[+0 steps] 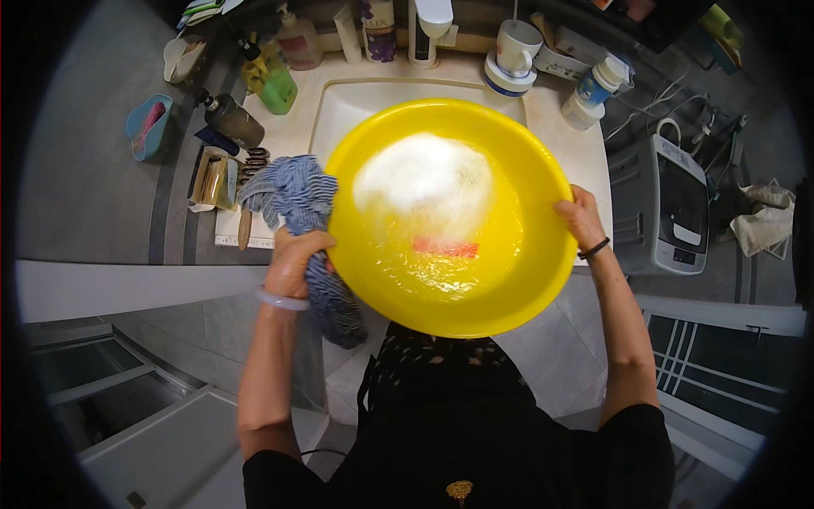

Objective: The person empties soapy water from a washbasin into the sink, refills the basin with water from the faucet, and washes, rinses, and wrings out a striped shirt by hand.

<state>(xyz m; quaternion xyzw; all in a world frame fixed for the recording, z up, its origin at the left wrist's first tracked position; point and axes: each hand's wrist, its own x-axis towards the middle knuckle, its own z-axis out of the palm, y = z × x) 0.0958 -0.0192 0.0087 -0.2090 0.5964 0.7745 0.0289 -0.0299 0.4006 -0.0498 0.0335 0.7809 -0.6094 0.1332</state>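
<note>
The yellow basin (pixel 543 182) is taking up the middle of the frame, with its far side overlapping the pale sink (pixel 339 95) and its near side reaching out toward the dark-clothed body. Both hands are carrying it by opposite sides: the left hand (pixel 297 261), at centre left, is keeping its grip clamped on the rim, with the striped cloth (pixel 297 191) bunching against it, while the right hand (pixel 582 219), at centre right, is clamping its grip on the other side. Water is glinting in the basin's near half, around a red patch (pixel 446 248); the white area above is showing too brightly to tell foam from glare. Holding well is probably calling for even lift from both arms, since the water is likely shifting toward whichever side is dipping. The left side is seeming the weaker one, because the cloth is crowding the fingers and could be slipping between skin and rim; a firmer thumb would be helping. Any tilting is best being slow. The cloth's upper part is lying over the surface (pixel 589 161) near a wooden-handled brush (pixel 244 227), and its lower end is hanging past the front edge, where snagging could be pulling the rim down.
</note>
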